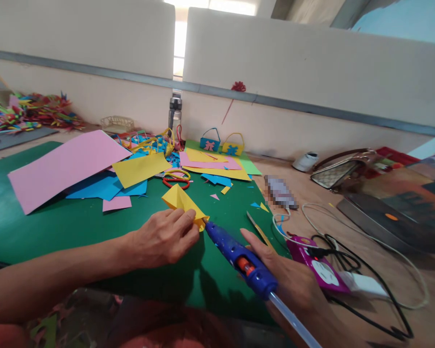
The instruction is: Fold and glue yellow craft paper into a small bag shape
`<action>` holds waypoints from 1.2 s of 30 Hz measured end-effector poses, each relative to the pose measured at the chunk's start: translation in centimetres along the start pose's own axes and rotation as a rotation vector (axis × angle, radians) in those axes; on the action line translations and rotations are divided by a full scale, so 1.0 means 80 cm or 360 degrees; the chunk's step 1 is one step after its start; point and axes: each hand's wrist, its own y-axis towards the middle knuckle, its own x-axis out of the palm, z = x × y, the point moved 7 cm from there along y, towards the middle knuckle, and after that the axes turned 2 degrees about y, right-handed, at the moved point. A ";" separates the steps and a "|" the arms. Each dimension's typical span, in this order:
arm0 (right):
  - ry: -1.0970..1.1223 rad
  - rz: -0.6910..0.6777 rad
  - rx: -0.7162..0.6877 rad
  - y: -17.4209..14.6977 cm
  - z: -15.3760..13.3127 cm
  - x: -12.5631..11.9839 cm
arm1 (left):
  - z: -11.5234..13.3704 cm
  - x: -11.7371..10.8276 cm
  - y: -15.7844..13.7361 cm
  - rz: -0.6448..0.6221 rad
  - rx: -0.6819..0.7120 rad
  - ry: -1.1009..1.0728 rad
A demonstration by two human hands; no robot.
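Note:
My left hand (pixel 170 235) pinches a small folded yellow paper piece (pixel 179 197) above the green mat (pixel 148 222). My right hand (pixel 290 275) grips a blue hot glue gun (pixel 235 253), with a clear glue stick (pixel 292 319) sticking out of its back end. The gun's nozzle meets the near right edge of the yellow piece, close to my left fingertips. Part of the piece is hidden behind those fingers. Scissors with red and yellow handles (pixel 177 182) lie just beyond it. A craft knife (pixel 258 228) rests to the right of the gun.
Pink sheets (pixel 70 166), blue sheets (pixel 97 186) and scraps cover the mat's left and back. Two small paper handbags (pixel 210 144) stand near the wall. To the right are a purple power strip (pixel 319 266) with cables, a blurred phone (pixel 281 192) and a handbag (pixel 339 171).

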 end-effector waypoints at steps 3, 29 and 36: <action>-0.0023 -0.0032 0.0012 0.000 0.003 0.000 | 0.000 -0.001 0.000 0.0016 0.0014 0.0018; 0.0160 -0.0167 0.0128 0.003 0.009 -0.011 | 0.010 -0.008 0.004 0.0070 0.0135 0.0071; 0.0273 -0.0282 0.0172 0.001 0.008 -0.012 | 0.012 -0.007 0.003 0.0058 0.0152 0.0048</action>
